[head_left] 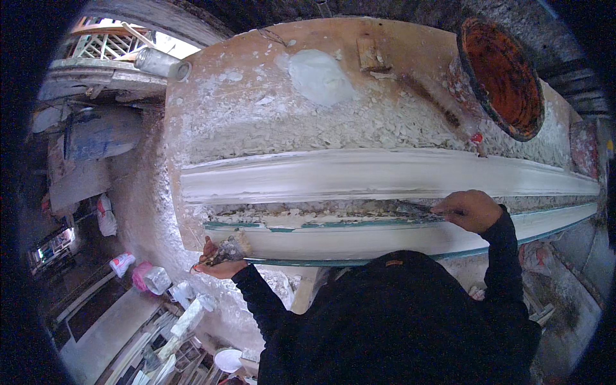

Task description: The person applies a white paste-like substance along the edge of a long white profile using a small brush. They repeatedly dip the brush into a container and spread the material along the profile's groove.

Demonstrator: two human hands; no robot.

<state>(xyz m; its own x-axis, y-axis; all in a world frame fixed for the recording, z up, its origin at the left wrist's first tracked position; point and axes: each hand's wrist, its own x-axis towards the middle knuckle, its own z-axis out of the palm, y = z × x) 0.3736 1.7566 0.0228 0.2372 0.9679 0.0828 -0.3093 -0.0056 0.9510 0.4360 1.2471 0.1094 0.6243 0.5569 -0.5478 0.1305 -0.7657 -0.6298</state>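
Two long white mouldings lie across the table: the far moulding (pixel 308 178) and the near moulding (pixel 359 237), which has a teal strip along its edges. A crumb-filled gap (pixel 308 213) runs between them. My right hand (pixel 471 210) is closed on a thin dark tool (pixel 414 206), its tip pointing left over this gap; its exact kind is unclear. At the near moulding's left end, my left hand (pixel 217 264) is palm up, its fingers around a stubby, brush-like tool (pixel 232 248) caked with pale material.
The worktable (pixel 221 70) carries white scrapings, a white plaster patch (pixel 321 77) and a small wooden block (pixel 372 54). At the far right stands a round orange basin (pixel 502 78) with a dark rim. A clear jar (pixel 157 62) is at the far left corner. Bags and scraps litter the floor at left.
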